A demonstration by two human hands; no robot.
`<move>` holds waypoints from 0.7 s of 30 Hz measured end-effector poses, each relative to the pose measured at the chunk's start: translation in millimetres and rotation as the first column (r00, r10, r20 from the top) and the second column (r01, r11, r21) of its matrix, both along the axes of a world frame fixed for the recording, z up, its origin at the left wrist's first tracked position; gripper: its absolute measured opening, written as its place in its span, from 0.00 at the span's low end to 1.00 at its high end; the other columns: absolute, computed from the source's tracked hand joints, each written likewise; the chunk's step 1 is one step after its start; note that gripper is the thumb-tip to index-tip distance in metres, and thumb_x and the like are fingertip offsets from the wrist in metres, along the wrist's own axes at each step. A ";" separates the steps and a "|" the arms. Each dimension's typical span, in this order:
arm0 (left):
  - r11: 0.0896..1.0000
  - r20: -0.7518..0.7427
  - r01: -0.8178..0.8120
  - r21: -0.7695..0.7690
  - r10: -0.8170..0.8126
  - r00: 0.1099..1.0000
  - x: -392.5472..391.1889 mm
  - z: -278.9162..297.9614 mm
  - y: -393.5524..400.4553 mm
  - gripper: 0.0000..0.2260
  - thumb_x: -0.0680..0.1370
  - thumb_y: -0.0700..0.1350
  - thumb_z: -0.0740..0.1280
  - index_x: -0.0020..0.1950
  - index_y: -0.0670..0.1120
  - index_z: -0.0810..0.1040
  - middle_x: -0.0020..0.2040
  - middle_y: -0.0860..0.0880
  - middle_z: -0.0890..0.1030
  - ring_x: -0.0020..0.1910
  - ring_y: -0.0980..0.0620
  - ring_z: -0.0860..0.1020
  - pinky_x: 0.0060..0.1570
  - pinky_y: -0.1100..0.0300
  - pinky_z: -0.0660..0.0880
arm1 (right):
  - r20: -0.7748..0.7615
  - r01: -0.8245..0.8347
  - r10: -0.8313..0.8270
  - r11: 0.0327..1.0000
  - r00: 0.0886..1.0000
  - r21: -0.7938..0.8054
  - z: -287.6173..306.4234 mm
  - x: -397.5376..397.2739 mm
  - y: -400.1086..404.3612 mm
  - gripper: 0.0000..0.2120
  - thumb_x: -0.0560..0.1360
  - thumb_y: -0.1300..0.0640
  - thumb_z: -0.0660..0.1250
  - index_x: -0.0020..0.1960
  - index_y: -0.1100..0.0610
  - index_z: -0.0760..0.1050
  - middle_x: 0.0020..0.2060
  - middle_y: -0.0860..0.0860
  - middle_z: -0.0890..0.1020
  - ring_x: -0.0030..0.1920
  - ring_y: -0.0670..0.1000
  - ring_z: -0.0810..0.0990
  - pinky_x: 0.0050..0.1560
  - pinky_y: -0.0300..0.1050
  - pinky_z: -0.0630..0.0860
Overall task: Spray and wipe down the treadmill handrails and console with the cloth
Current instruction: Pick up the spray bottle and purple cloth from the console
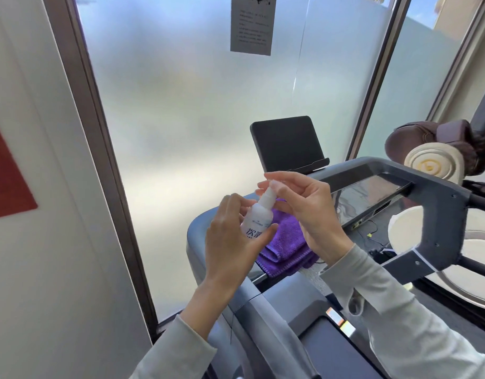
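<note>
- While the small white spray bottle (256,216) is held up between both hands, it is tilted a little to the right.
- The bottle's body is gripped by the left hand (231,242), with fingers and thumb curled round it.
- The bottle's top is pinched by the fingertips of the right hand (304,212).
- Just behind the hands, a folded purple cloth (286,248) is laid on the treadmill console (372,198).
- Farther back, a dark screen (286,143) is seen before the frosted window (181,105).
</note>
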State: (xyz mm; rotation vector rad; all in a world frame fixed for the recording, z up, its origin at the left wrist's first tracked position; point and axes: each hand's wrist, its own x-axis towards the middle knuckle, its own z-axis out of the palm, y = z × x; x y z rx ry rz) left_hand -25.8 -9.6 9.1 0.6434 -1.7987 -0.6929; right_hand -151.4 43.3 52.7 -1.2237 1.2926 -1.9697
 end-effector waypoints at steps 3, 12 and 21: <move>0.979 0.021 0.127 0.159 -0.132 0.991 -0.8 4.6 -3.2 0.17 0.69 0.53 0.77 0.51 0.54 0.73 0.46 0.57 0.79 0.42 0.58 0.78 0.38 0.66 0.75 | 0.006 -0.009 0.009 1.000 1.000 -0.022 5.7 -5.1 -2.0 0.06 0.78 0.67 0.66 0.53 0.63 0.81 0.42 0.56 0.86 0.45 0.54 0.86 0.43 0.41 0.81; 0.929 -0.041 0.239 0.284 -0.237 0.971 1.5 3.5 -8.7 0.10 0.71 0.47 0.76 0.46 0.55 0.77 0.44 0.56 0.83 0.39 0.56 0.81 0.41 0.60 0.80 | 0.016 -0.063 0.063 0.998 0.998 0.011 2.2 -9.2 -2.4 0.11 0.79 0.63 0.65 0.61 0.62 0.76 0.50 0.55 0.86 0.51 0.56 0.86 0.47 0.43 0.82; 0.992 -0.057 0.074 0.104 -0.069 0.996 -1.0 -0.1 -3.6 0.16 0.69 0.47 0.78 0.51 0.49 0.76 0.45 0.58 0.80 0.44 0.61 0.78 0.39 0.73 0.73 | -0.003 -0.005 0.005 1.000 1.000 -0.019 1.5 -5.5 -0.6 0.08 0.78 0.63 0.66 0.57 0.63 0.77 0.46 0.55 0.87 0.48 0.55 0.86 0.45 0.42 0.82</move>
